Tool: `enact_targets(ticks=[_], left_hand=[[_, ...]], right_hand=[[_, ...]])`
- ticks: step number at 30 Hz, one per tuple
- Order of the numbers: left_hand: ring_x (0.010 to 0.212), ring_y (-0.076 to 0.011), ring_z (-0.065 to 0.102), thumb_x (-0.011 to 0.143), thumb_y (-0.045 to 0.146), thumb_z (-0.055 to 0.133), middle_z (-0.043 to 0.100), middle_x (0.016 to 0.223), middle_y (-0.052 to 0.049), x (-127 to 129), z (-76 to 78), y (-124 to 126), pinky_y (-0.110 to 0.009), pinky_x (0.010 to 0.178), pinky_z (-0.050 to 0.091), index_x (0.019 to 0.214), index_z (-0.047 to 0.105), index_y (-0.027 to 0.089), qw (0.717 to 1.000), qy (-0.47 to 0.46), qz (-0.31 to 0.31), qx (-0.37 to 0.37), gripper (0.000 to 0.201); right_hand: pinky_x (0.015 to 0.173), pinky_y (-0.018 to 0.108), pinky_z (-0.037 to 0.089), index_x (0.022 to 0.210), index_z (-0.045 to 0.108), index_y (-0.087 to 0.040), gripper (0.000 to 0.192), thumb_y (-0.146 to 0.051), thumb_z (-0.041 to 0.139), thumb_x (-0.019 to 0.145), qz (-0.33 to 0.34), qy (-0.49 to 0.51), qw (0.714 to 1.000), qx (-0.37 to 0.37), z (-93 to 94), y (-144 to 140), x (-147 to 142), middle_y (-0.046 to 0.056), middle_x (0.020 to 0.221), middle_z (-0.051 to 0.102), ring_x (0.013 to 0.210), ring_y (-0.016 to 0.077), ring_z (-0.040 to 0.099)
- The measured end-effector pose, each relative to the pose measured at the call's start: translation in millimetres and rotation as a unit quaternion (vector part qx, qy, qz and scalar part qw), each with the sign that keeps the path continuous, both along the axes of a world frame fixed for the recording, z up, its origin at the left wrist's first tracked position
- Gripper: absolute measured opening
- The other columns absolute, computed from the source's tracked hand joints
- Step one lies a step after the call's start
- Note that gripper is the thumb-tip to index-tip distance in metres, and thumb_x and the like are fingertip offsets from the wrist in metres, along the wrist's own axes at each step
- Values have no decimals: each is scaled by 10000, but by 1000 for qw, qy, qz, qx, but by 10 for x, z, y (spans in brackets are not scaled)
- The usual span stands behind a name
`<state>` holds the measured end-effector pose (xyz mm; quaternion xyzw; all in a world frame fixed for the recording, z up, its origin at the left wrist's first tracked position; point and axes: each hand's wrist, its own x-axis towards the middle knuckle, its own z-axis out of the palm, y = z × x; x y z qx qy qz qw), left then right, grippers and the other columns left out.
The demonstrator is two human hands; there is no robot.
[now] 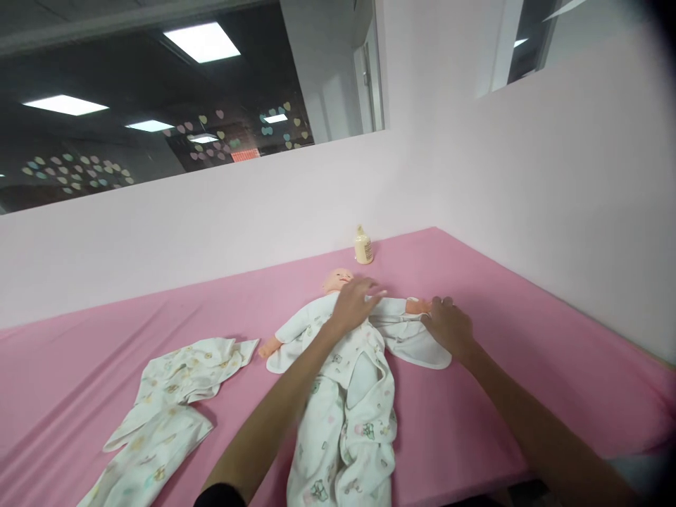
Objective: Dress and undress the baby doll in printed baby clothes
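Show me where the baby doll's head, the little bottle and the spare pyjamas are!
doll's head [336,279], head camera, on its forehead.
bottle [363,246], head camera, middle of its body.
spare pyjamas [163,401], head camera, middle of the cloth.

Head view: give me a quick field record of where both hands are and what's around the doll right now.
surface: pink sheet against a pale wall
doll: doll lying face up, dressed in a white printed romper
left hand: left hand flat on the doll's chest, near the collar
right hand: right hand on the sleeve flap beside the doll's arm
spare garment: second white garment, crumpled, lying apart from the doll
bottle: small cream bottle, upright by the wall beyond the doll's head
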<state>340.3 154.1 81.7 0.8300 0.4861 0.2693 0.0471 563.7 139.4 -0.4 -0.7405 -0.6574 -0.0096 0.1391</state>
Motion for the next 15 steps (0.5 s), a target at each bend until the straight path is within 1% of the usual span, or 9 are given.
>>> enact_targets(ticks=[2, 3, 4, 6, 7, 9, 11, 13, 15], left_hand=[[1077, -210, 580, 963, 442, 431, 675, 1104, -53, -339, 66, -196, -345, 1008, 417, 1009, 617, 214, 993, -78, 83, 13, 297], [1002, -205, 601, 959, 443, 418, 683, 1030, -56, -515, 60, -279, -340, 957, 452, 940, 607, 213, 985, -112, 134, -4, 298], [934, -203, 615, 958, 461, 396, 686, 973, -62, -687, 28, -349, -338, 897, 483, 885, 592, 213, 972, -147, 183, -29, 324], [868, -211, 635, 963, 493, 331, 690, 938, -101, -992, -95, -448, -346, 810, 520, 865, 583, 200, 953, -184, 232, -69, 398], [890, -215, 648, 965, 488, 305, 694, 963, -119, -1115, -172, -477, -344, 822, 528, 892, 594, 194, 937, -223, 247, -102, 418], [960, -223, 669, 973, 428, 248, 705, 998, -138, -1290, -325, -502, -350, 876, 531, 981, 621, 182, 904, -294, 251, -181, 447], [1023, -232, 674, 970, 372, 239, 720, 986, -135, -1379, -441, -495, -366, 923, 527, 1074, 634, 180, 872, -348, 240, -247, 452], [1058, -239, 672, 969, 372, 256, 727, 998, -139, -1415, -513, -471, -376, 937, 532, 1135, 631, 175, 849, -382, 229, -283, 455], [1062, -235, 674, 979, 412, 243, 712, 1089, -161, -1434, -563, -445, -364, 933, 544, 1172, 614, 155, 840, -396, 224, -296, 491]], right_hand=[[739, 354, 424, 1066, 547, -119, 235, -286, 481, 914, 6, -31, 999, 28, 25, -47, -7, 185, 1043, 573, 937, 298, 608], [747, 365, 416, 1058, 550, -118, 225, -278, 482, 915, 8, -48, 998, 43, 40, -68, -11, 190, 1030, 571, 936, 308, 599], [755, 376, 406, 1045, 553, -117, 211, -267, 478, 917, 11, -66, 996, 59, 56, -86, -16, 192, 1016, 569, 932, 315, 590], [765, 385, 391, 1006, 561, -122, 180, -245, 459, 923, 31, -87, 992, 91, 94, -114, -40, 185, 987, 569, 921, 315, 572], [773, 383, 384, 985, 565, -127, 175, -238, 441, 929, 45, -86, 989, 107, 115, -122, -64, 177, 975, 572, 918, 308, 566], [795, 373, 375, 948, 574, -141, 204, -237, 394, 947, 81, -60, 985, 138, 159, -126, -146, 158, 959, 584, 927, 290, 558], [802, 351, 372, 913, 582, -157, 240, -254, 367, 957, 122, 9, 981, 151, 202, -113, -278, 136, 954, 609, 941, 267, 559], [778, 318, 383, 866, 590, -174, 247, -301, 394, 947, 153, 130, 972, 121, 234, -85, -448, 98, 921, 641, 909, 233, 577], [705, 288, 402, 811, 595, -182, 286, -384, 432, 932, 169, 277, 945, 39, 250, -45, -630, 57, 831, 657, 807, 196, 593]])
